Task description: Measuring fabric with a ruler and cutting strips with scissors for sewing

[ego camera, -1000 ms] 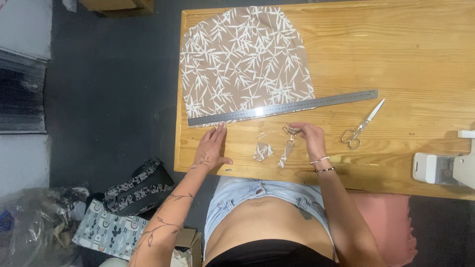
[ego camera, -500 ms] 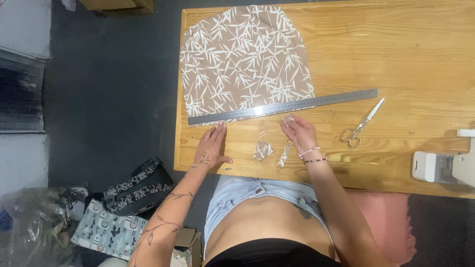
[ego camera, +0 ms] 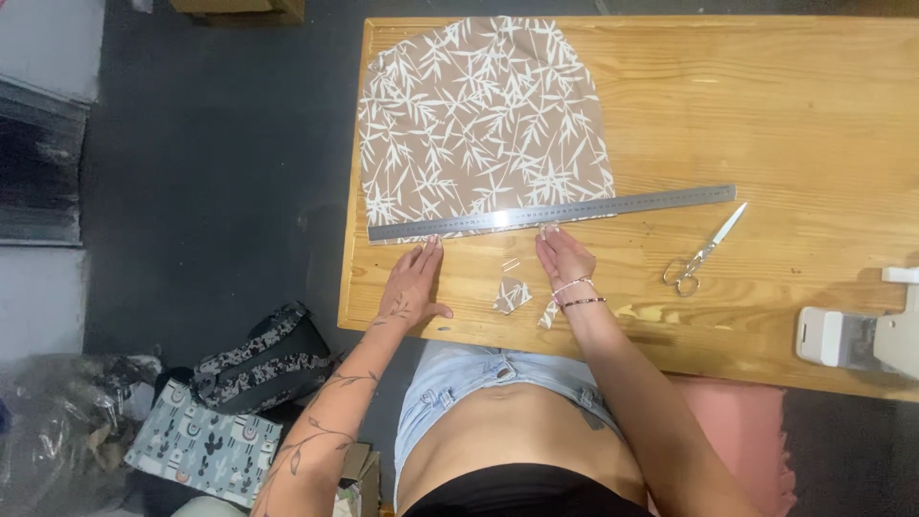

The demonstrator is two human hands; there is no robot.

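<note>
Overhead now: wooden worktop (ego camera: 814, 115), bare across its right half. Brown fabric (ego camera: 483, 120) with a white leaf print, spread flat at the far left part, rounded at the top, straight along the near edge. Long steel ruler (ego camera: 552, 213) laid across that near edge, slightly slanted, right end reaching past the cloth onto bare wood. Left hand (ego camera: 414, 283) flat on the worktop, palm down, fingers (ego camera: 428, 251) stretched out close together, clamped on nothing, tips touching the ruler's near edge close to its left end. Right hand (ego camera: 565, 258) also resting palm down just below the middle of the ruler, fingertips at its edge, fingers loosely bent and holding nothing; thin bracelets (ego camera: 577, 295) around the wrist. Small fabric scraps (ego camera: 512, 294) lying between the two hands, near the front edge. Scissors (ego camera: 702, 254) to the right of the right hand, apart from it, blades shut and pointing up toward the ruler's right end. White sewing machine (ego camera: 857, 335), partly cut off, at the far right. Patterned bags (ego camera: 239, 402) on the dark floor to the left.
</note>
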